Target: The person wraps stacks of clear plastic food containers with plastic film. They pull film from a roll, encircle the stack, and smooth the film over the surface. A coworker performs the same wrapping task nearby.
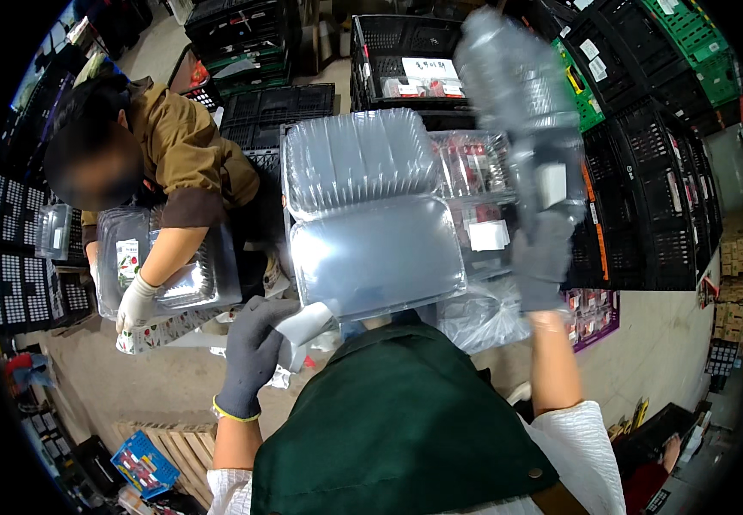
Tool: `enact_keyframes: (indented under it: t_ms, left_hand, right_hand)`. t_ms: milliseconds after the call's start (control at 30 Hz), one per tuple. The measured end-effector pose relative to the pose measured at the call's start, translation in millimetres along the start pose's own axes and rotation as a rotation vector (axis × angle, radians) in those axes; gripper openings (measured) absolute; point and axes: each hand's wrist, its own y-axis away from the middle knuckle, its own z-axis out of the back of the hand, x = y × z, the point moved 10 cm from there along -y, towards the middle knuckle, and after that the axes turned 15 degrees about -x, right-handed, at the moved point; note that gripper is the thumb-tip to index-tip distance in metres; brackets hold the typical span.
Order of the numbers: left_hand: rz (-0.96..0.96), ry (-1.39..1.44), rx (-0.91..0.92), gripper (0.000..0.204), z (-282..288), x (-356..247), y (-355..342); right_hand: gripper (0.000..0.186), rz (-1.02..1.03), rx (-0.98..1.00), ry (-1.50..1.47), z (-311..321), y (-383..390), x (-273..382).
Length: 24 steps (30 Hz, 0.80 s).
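Note:
My left hand (253, 348), in a grey glove, is closed on a roll of white labels (305, 324) at the near left corner of an opened clear plastic clamshell box. That box lies flat in front of me, its ribbed half (358, 163) on the far side and its smooth half (380, 257) nearer. At the right my gloved right hand (545, 257) is raised and smeared by motion. It appears to grip a clear plastic container (517, 73), also blurred, with a white label (551, 184) near the fingers.
Clear packs with red contents (473, 167) and a clear plastic bag (487, 313) lie beside the box. A black crate (406, 43) stands beyond; stacked black crates (646, 189) line the right. At the left a co-worker's white-gloved hand (138, 305) touches another clear box (118, 227).

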Motion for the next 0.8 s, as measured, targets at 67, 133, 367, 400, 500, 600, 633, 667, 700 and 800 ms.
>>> enact_keyframes:
  t_ms: [67,133,367,400,500,600,633,667,700,800]
  left_hand:
    - [0.104,0.053,-0.028,0.02,-0.7,3.6,-3.3]
    - [0.177,0.059,-0.028,0.018,1.0,16.9,1.0]
    - [0.33,0.436,-0.133,0.015,-6.9,-0.3,-6.1]
    - [0.295,0.406,-0.111,0.02,-12.2,-3.6,-8.7]
    - [0.234,0.454,-0.023,0.023,-27.6,-17.1,-9.9]
    - [0.307,0.519,0.011,0.018,-44.8,-16.0,-9.8]
    - [0.267,0.508,0.014,0.017,-46.8,-20.5,-13.4]
    - [0.274,0.408,0.034,0.017,-47.8,-19.9,-14.3]
    - [0.245,0.399,0.006,0.018,-46.8,-22.2,-15.4]
    - [0.236,0.414,-0.01,0.019,-47.8,-18.3,-11.7]
  right_hand:
    - [0.02,-0.087,0.313,0.134,-69.9,69.1,-19.1]
    - [0.022,-0.065,0.608,0.203,-96.4,109.8,10.7]
    - [0.033,-0.088,0.864,-0.085,-122.8,142.9,33.5]
    - [0.033,0.003,1.033,-0.112,-118.2,133.2,39.6]
    - [0.031,-0.191,0.684,-0.313,-92.4,90.1,27.5]
    - [0.036,-0.783,0.519,-0.943,-43.8,36.7,62.3]
    - [0.037,-0.749,0.678,-1.104,-36.2,32.3,99.0]
    - [0.038,-0.708,0.833,-1.263,-27.8,34.1,133.4]
    - [0.039,-0.567,0.902,-1.409,-16.4,34.7,167.7]
    - [0.038,-0.396,0.962,-1.416,2.4,35.4,201.3]
